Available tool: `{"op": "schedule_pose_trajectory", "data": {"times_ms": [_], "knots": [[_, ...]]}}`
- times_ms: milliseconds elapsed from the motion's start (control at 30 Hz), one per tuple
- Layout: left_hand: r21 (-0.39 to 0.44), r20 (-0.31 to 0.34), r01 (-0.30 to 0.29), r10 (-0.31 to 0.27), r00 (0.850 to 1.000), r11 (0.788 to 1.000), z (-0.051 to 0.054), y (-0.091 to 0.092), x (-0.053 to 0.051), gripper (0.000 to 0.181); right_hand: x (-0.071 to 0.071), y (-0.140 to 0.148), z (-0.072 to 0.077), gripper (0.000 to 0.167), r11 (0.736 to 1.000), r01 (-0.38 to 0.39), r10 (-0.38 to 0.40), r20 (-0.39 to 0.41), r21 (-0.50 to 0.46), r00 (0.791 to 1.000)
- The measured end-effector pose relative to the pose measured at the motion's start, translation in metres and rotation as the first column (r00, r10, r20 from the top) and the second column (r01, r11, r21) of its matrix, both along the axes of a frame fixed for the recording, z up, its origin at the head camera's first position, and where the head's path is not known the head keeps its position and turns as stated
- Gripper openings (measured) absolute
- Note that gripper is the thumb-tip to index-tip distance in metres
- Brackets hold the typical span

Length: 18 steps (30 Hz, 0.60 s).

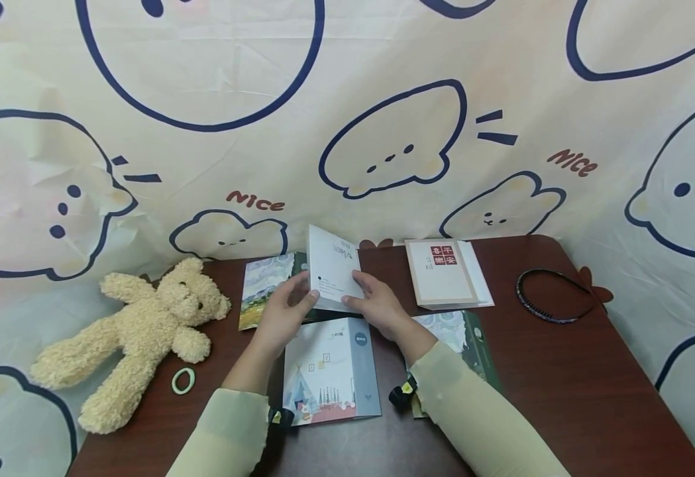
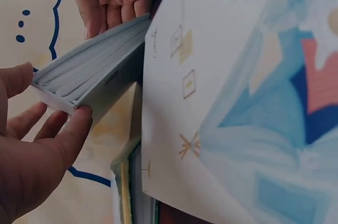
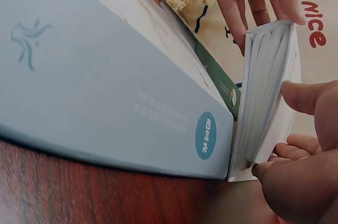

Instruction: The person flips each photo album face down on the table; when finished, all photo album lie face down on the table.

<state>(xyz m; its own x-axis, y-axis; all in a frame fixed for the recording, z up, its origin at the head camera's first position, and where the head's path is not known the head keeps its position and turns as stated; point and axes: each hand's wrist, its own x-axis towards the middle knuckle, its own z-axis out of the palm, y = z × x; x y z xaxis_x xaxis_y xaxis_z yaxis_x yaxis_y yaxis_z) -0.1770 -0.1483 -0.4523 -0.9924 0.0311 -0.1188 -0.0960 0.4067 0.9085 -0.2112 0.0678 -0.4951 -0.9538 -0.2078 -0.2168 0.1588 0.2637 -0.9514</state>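
Both hands engaged, on one thing: a white book (image 1: 330, 264) held between them, tilted up, cover toward the person. Left hand (image 1: 285, 306) pinches its left side, thumb at the cover edge, fingers behind; right hand (image 1: 384, 308) grips the right side the same way, thumb on the cover. Page edges show between the covers in both wrist views. Whether the book's lower edge touches anything, cannot tell. Just nearer the person than the hands, a pale blue illustrated book (image 1: 330, 371) lies flat, below the gap between them. Beside the left hand, a landscape-covered book (image 1: 258, 281); farther left, a plush bear (image 1: 150, 324) and a mint ring (image 1: 175, 382). Under the right forearm, a green-edged book (image 1: 478, 338); beyond the right hand, a beige book (image 1: 442, 281), then a black headband (image 1: 540, 317) farther right.
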Motion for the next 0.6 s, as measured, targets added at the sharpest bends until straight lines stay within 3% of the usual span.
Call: {"op": "schedule_pose_trajectory", "data": {"times_ms": [333, 600], "knots": [[-0.043, -0.018, -0.005, 0.005, 1.000, 0.999, 0.010, -0.004, 0.003, 0.057, 0.000, -0.007, -0.001, 0.073, 0.987, -0.032, 0.040, 0.047, -0.159, 0.998], [-0.051, -0.061, -0.012, 0.009, 0.998, 0.999, 0.016, -0.004, 0.002, 0.056, 0.001, -0.012, -0.001, 0.069, 0.974, -0.068, 0.084, 0.062, -0.216, 0.995]]}}
